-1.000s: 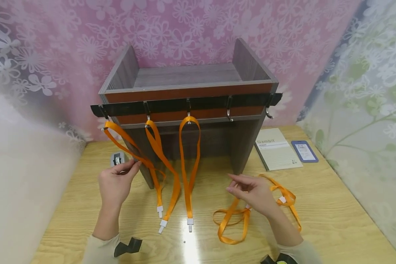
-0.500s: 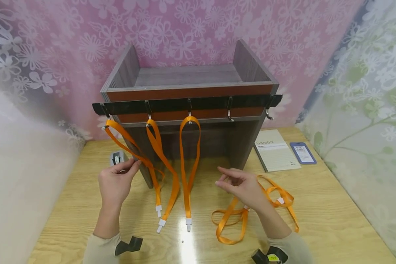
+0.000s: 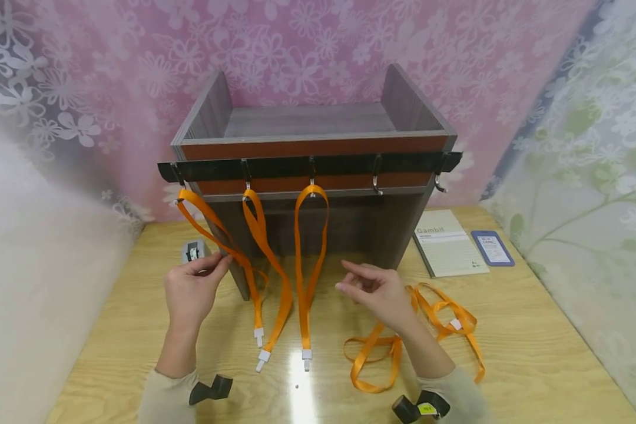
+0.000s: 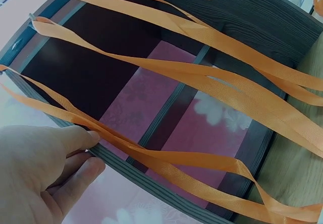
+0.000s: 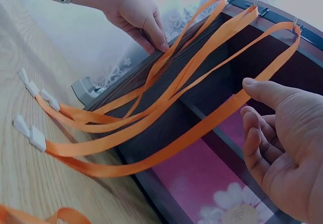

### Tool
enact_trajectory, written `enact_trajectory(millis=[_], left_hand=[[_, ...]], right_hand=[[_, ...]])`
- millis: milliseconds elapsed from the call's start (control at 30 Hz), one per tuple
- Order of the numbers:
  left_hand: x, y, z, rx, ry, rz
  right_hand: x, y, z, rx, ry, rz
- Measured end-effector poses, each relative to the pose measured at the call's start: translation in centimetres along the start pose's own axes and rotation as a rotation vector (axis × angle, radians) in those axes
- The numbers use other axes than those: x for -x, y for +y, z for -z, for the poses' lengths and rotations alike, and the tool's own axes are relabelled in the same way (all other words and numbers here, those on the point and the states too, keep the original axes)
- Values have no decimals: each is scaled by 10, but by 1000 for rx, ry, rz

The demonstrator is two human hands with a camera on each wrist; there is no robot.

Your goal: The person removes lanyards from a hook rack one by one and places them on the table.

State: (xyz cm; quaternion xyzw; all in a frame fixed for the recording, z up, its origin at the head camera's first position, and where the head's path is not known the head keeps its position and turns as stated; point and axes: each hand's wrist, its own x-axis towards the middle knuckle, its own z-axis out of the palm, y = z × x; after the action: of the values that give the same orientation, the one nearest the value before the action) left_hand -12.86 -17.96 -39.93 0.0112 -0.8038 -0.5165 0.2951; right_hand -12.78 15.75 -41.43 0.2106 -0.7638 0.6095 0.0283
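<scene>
Left hand: the left hand (image 3: 191,291) pinches the leftmost lanyard (image 3: 219,241) between thumb and fingertips, just in front of the shelf unit's (image 3: 318,141) left side panel.
Right hand: the right hand (image 3: 381,291) hovers above the table (image 3: 535,330) with loosely curled fingers holding nothing, near the third lanyard (image 3: 310,265) but apart from it.
Hanging lanyards: three orange straps hang from the first three hooks of the black hook rail (image 3: 310,166); their white clips (image 3: 259,347) rest on the table in front of the unit.
Loose lanyards: an orange tangle (image 3: 429,330) lies on the table under and right of the right wrist.
Head view only: the two free hooks (image 3: 376,182) at the rail's right end, the booklet (image 3: 447,241) and blue card holder (image 3: 493,247) to the right, and a small grey device (image 3: 193,252) behind the left hand.
Left wrist view: thumb and forefinger (image 4: 83,138) close on the strap right at the panel's edge (a contact the head view only hints at).
Right wrist view: the right fingers (image 5: 262,143) are bent and bunched, with the third strap passing just behind the thumb tip; whether it touches cannot be told.
Edges: the unit stands against the pink floral curtain (image 3: 318,41); a pale wall runs along the left.
Open room: bare table shows in front of the clips and right of the loose tangle.
</scene>
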Motion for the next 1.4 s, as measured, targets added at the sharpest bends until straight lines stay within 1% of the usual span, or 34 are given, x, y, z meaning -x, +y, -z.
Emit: enact_trajectory(millis=[100, 267, 433, 667, 833, 1000, 1133, 1267, 1400], left_hand=[[-2, 0, -1, 7, -2, 5], [-3, 0, -3, -28, -13, 9], [-3, 0, -2, -41, -29, 20], [-2, 1, 1, -54, -29, 2], [-2, -1, 2, -55, -31, 12], [-3, -2, 2, -57, -14, 4], [-3, -2, 0, -25, -5, 9], [-2, 0, -2, -4, -5, 18], [-1, -1, -2, -3, 0, 16]], right_hand=[[-5, -2, -3, 6, 7, -9], [-11, -4, -9, -29, -4, -39], [-16, -6, -15, -40, 11, -69], [-21, -6, -24, -56, 2, -40], [-25, -6, -31, -81, -12, -44], [-31, -7, -37, -78, -22, -52], [-34, -7, -43, -80, -35, -31], [-35, -10, -49, -98, -9, -22], [-35, -12, -56, -81, 33, -33]])
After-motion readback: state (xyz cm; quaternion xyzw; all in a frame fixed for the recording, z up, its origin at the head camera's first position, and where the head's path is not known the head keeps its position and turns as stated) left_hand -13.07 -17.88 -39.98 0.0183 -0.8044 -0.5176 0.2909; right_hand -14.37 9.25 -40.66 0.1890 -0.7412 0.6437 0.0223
